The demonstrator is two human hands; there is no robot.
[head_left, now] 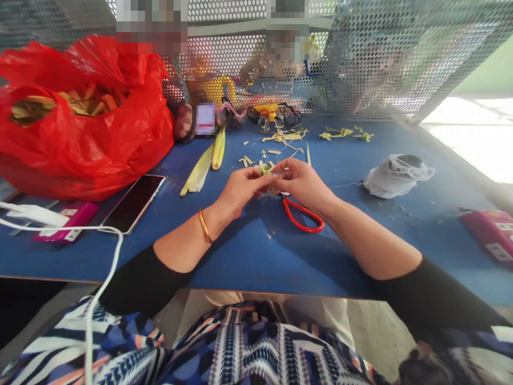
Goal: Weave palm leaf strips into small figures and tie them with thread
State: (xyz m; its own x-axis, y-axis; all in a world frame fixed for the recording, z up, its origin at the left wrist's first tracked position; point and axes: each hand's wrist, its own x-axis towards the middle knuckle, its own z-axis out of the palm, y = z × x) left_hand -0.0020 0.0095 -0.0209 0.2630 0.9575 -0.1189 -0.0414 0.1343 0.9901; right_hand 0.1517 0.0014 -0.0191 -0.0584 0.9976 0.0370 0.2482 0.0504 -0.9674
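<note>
Just above the middle of the blue table (232,256), my left hand (240,190) and my right hand (300,179) meet with fingers closed around a small pale green piece of knotted husk (266,169). Fingertips cover part of it. Red-handled scissors (303,216) lie under my right hand, their blades mostly hidden. A thin thread runs from the right toward my right hand, coming off a net-wrapped thread spool (396,175). Left of my hands lie two pale green husk leaves (205,163). Husk scraps (282,136) are strewn beyond my fingers.
A red plastic bag (132,144) of dried husks stands at the left, near a phone (134,204) and a white cable (116,251). Small knotted husk pieces (340,133) lie at the back right. A perforated metal screen (360,69) borders the table's far side.
</note>
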